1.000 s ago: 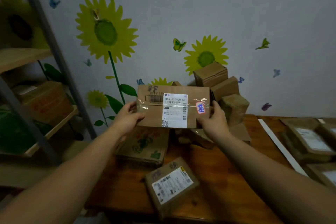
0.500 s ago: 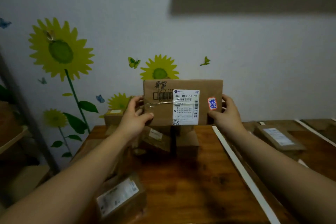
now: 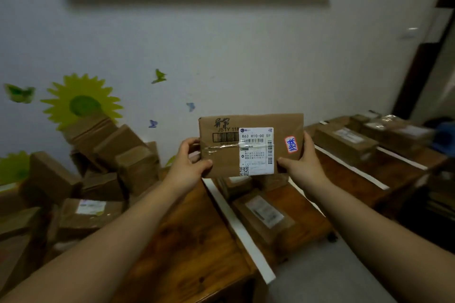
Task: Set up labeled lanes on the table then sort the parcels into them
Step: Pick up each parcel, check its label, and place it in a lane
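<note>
Head view: a flat brown parcel [image 3: 221, 155] is held upright in the air, above the wooden table [image 3: 187, 241] and facing the camera. The left hand [image 3: 187, 167] grips its left edge and the right hand [image 3: 302, 162] grips its lower right edge. On each hand the thumb lies on the front while the fingers curl out of sight behind the cardboard.

The parcel hides the far end of the white tape strip [image 3: 236, 224] that runs along the table. The parcels lying right of the strip [image 3: 263, 214] carry labels too blurred to read. So do the boxes farther right [image 3: 344, 140], where the frame smears into darkness. The heap of boxes at left [image 3: 110, 155] covers part of a sunflower decal [image 3: 81, 103] on the wall.

On the held parcel, the white shipping label [image 3: 256, 152] reads "863 H10-00 59" above a barcode, small print and a QR code. Printed on the cardboard is "JSTY 11", cut off by the label, with black handwritten characters above it. A red-bordered sticker [image 3: 291, 144] bears blue handwriting that cannot be made out.
</note>
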Tool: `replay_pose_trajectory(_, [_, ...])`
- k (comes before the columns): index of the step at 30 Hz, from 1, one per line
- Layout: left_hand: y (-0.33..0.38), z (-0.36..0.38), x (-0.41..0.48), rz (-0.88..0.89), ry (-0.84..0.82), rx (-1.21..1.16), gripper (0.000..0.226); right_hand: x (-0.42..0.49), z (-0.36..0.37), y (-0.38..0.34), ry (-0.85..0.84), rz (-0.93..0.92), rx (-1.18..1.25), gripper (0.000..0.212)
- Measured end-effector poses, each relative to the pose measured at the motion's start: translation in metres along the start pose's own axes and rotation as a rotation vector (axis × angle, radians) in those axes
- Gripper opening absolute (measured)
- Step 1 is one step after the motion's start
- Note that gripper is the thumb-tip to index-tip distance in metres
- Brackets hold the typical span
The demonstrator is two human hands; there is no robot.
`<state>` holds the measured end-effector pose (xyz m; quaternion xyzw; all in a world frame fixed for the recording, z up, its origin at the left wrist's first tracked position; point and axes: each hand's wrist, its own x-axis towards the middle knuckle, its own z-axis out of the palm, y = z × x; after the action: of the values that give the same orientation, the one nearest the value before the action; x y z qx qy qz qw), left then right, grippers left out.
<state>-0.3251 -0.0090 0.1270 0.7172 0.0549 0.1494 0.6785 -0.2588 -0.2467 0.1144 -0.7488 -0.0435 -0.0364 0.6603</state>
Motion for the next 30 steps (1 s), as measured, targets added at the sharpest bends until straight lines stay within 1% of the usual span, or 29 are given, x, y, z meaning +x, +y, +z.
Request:
replay_pose_trajectory(3, [-0.015,0.044,0.026,-0.029,-0.091,-0.003,0.049,0.011,-0.039,0.021,0.111,0.026,-0.027,0.093])
replay_pose_trajectory(6, [-0.027,0.086,0.054,-0.058,-0.188,0.019,0.053,0.025,-0.071,0.034,0.184,0.031,-0.028,0.084])
replay_pose_trajectory(11, [-0.033,0.161,0.105,-0.075,-0.331,-0.022,0.051,0.061,-0.125,0.044,0.347,0.055,-0.101,0.087])
replay_pose_trajectory(15, [-0.035,0.235,0.140,-0.051,-0.456,0.020,0.056,0.084,-0.183,0.055,0.471,0.100,-0.122,0.093])
replay_pose_trajectory(21, [-0.039,0.351,0.155,-0.049,-0.671,0.117,0.057,0.086,-0.279,0.079,0.640,0.154,-0.109,0.091])
replay_pose_trajectory(23, [-0.038,0.396,0.155,-0.027,-0.701,0.140,0.056,0.091,-0.319,0.086,0.666,0.151,-0.113,0.090])
replay_pose_trajectory(28, [-0.031,0.508,0.148,-0.009,-0.728,0.167,0.058,0.104,-0.421,0.102,0.658,0.140,-0.147,0.087])
replay_pose_trajectory(30, [-0.027,0.553,0.147,-0.011,-0.744,0.205,0.056,0.111,-0.467,0.102,0.652,0.134,-0.159,0.079])
